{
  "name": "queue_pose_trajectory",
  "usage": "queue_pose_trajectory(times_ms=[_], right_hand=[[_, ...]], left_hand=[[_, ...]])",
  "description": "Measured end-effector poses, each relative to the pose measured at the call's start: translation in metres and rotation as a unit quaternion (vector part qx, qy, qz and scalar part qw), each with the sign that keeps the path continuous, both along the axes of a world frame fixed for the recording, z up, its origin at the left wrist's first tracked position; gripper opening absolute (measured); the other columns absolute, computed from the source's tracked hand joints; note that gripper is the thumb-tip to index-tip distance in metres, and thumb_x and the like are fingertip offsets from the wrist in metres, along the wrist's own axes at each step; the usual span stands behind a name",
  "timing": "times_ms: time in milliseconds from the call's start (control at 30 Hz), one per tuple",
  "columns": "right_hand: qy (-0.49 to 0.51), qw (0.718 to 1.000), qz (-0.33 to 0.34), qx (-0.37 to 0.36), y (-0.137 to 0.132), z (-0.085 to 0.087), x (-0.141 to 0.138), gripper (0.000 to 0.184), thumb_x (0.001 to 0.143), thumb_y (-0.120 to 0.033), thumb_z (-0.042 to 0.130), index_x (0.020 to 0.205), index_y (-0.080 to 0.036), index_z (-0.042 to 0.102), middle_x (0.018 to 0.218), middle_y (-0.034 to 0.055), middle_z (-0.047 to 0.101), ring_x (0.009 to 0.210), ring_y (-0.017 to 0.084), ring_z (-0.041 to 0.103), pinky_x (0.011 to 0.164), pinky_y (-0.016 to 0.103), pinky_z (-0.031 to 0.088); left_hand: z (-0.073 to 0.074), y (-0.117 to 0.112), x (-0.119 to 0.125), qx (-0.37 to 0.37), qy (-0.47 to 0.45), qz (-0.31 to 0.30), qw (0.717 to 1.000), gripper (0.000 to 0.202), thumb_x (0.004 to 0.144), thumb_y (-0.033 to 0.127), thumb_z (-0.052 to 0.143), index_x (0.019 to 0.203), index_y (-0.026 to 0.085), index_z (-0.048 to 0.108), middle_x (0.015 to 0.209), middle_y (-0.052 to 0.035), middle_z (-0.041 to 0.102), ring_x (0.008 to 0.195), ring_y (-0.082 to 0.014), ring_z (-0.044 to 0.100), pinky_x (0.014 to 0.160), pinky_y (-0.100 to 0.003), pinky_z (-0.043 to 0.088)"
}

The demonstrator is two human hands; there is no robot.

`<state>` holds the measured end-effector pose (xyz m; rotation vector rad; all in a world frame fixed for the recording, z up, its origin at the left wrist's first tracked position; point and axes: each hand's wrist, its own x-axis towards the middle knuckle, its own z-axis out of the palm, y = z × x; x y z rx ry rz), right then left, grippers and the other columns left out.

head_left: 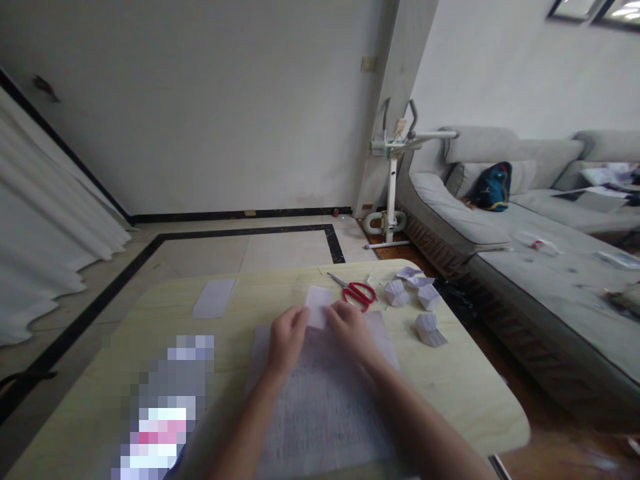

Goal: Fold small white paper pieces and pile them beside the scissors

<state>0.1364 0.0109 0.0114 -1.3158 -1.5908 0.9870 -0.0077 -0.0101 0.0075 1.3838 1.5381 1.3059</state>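
Right in the middle of the frame, just below centre, two hands are working together on a small white paper (pixel 319 300): the left hand (pixel 287 337) is pinching its left edge, fingers closing on it, while the right hand (pixel 353 327) is gripping the right side, its fingers bending in over the edge. The paper is sitting above the top part of a large sheet (pixel 325 407), which is spreading beneath both forearms toward the bottom of the frame and showing faint lines too blurred to read. Just beyond the right hand, red-handled scissors (pixel 359 293) are lying on the pale wooden tabletop (pixel 475 400), blades pointing toward the upper left. To their right, a group of folded paper pieces (pixel 397 293) is clustering near the far right corner, and a striped folded piece (pixel 430 330) is resting apart, a little nearer the viewer. Over on the left, a white paper rectangle (pixel 215 298) is lying flat near the far edge, and a pixelated patch (pixel 167 400) is hiding whatever is occupying the lower left. Behind it all, a grey sofa (pixel 545 287) is filling the right side, and a white curtain (pixel 45 220) is hanging at the left.
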Motion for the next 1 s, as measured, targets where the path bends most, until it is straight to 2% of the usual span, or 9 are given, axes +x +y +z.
queue_pose_trajectory(times_ms=[200,400,533,667,800,1000], right_hand=[[-0.018,0.999,0.004,0.038,0.0013,-0.0027,0.0025,0.026,0.084,-0.03,0.048,0.062,-0.017,0.052,0.058,-0.0006,0.052,0.056,0.012,0.046,0.05,0.023,0.032],[-0.001,0.999,0.036,0.003,0.0018,-0.0049,0.004,0.032,0.084,-0.036,0.049,0.059,-0.016,0.053,0.056,-0.001,0.05,0.054,0.011,0.045,0.046,0.021,0.03],[0.006,0.999,0.054,-0.005,0.0042,-0.0056,0.0094,0.032,0.083,-0.039,0.051,0.061,-0.016,0.055,0.057,-0.0009,0.051,0.054,0.011,0.045,0.046,0.02,0.031],[0.002,0.998,0.065,-0.004,0.0029,-0.0025,0.0103,0.029,0.083,-0.036,0.05,0.063,-0.016,0.056,0.059,-0.0008,0.051,0.056,0.011,0.046,0.047,0.02,0.031],[-0.007,0.998,0.063,0.0,0.0002,0.0008,0.0075,0.028,0.083,-0.031,0.049,0.061,-0.016,0.054,0.057,-0.0015,0.05,0.055,0.01,0.045,0.048,0.02,0.031],[0.0,0.997,0.081,0.004,0.0011,0.0003,0.0084,0.029,0.086,-0.034,0.047,0.063,-0.016,0.052,0.059,-0.0015,0.05,0.056,0.011,0.046,0.051,0.022,0.032]], left_hand=[[-0.0007,0.0029,-0.0038,-0.042,-0.039,-0.037,0.998,0.033,0.077,0.042,0.054,0.068,0.012,0.065,0.059,-0.001,0.059,0.057,-0.0153,0.054,0.052,-0.022,0.039],[-0.003,0.0026,-0.0042,-0.043,-0.086,-0.012,0.995,0.033,0.074,0.042,0.057,0.067,0.012,0.067,0.057,-0.0016,0.061,0.055,-0.017,0.058,0.047,-0.022,0.043],[-0.0033,0.003,-0.0042,-0.055,-0.144,-0.002,0.988,0.034,0.074,0.043,0.058,0.075,0.011,0.068,0.062,-0.0024,0.064,0.051,-0.0169,0.059,0.047,-0.024,0.047],[-0.0046,0.0038,-0.005,-0.059,-0.164,-0.016,0.985,0.032,0.074,0.043,0.06,0.073,0.012,0.066,0.061,-0.0012,0.063,0.052,-0.0177,0.062,0.05,-0.027,0.05],[-0.0045,0.0022,-0.0033,-0.063,-0.158,-0.027,0.985,0.031,0.075,0.043,0.059,0.071,0.012,0.064,0.058,0.0005,0.06,0.051,-0.0176,0.061,0.046,-0.026,0.049],[-0.0027,0.0011,-0.0013,-0.079,-0.217,-0.035,0.972,0.033,0.072,0.044,0.061,0.074,0.012,0.066,0.061,-0.0003,0.06,0.054,-0.0163,0.059,0.044,-0.025,0.048]])
